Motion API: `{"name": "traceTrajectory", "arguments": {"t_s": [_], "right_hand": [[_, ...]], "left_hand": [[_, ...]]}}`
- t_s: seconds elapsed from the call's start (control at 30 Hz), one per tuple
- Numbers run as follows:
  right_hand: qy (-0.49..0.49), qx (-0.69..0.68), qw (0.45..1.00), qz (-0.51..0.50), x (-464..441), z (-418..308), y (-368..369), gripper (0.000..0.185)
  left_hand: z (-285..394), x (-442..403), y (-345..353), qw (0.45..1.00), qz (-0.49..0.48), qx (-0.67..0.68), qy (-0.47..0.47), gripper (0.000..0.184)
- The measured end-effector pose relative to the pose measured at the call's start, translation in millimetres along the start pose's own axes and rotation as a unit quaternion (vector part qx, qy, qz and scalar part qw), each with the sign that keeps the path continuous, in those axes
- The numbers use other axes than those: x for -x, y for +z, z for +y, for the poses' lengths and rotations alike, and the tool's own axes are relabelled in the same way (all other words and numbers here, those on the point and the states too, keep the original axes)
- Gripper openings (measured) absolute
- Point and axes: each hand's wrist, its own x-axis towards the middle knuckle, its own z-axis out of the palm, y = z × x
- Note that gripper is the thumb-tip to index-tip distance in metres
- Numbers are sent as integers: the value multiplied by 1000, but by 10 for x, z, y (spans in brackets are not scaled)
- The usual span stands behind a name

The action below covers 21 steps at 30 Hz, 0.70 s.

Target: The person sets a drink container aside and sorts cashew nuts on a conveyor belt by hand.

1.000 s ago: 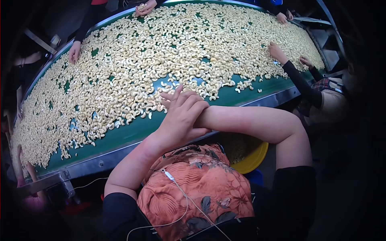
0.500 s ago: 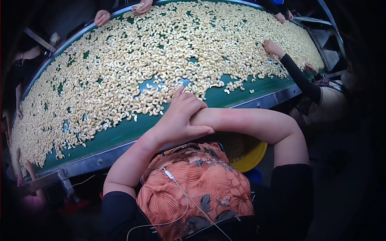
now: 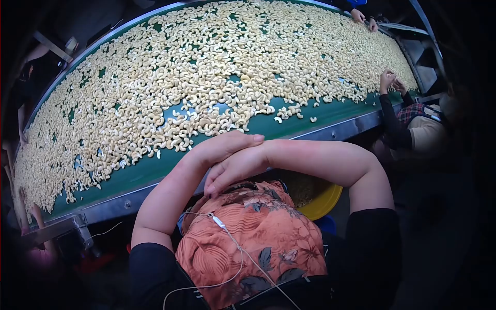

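My left hand (image 3: 219, 146) lies across the back of my right hand and wrist, its visible fingers stretched out to the right. Under it, my right hand (image 3: 240, 166) hangs loosely bent, with the fingers slanting down to the left. I see no object in either hand, though some fingers are hidden. Both hands are over the near edge of a green conveyor belt (image 3: 137, 171), above my orange floral apron (image 3: 248, 232). Many pale cashews (image 3: 170, 82) are spread over the belt, the closest just beyond my hands.
A metal rail (image 3: 356, 127) borders the belt's near side. Below it, to the right of my apron, stands a yellow tub (image 3: 328, 201). A co-worker's hands (image 3: 390, 81) are at the right; another person's hands (image 3: 361, 18) are at the far edge. A thin cord (image 3: 232, 237) crosses my apron.
My left hand has shifted from gripping my right wrist to lying flatter across it; my right hand now shows below. The cashews have moved left. The right co-worker's hand drew back; two far hands left view.
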Motion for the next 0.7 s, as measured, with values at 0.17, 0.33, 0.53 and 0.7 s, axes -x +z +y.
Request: {"name": "traceTrajectory", "arguments": {"t_s": [0.17,0.33,0.53,0.7], "right_hand": [[-30,-139,990,26,110,87,-10,45],[1,-150,987,51,268,184,-95,45],[-24,691,629,356,835,509,-699,23],[-33,650,516,557,1297,935,-1115,39]], "left_hand": [[-61,-238,125,991,22,120,-52,42],[-141,-508,107,995,-17,85,-45,41],[-236,-775,-81,741,416,-464,251,30],[-593,-895,-116,707,412,-565,104,48]]}}
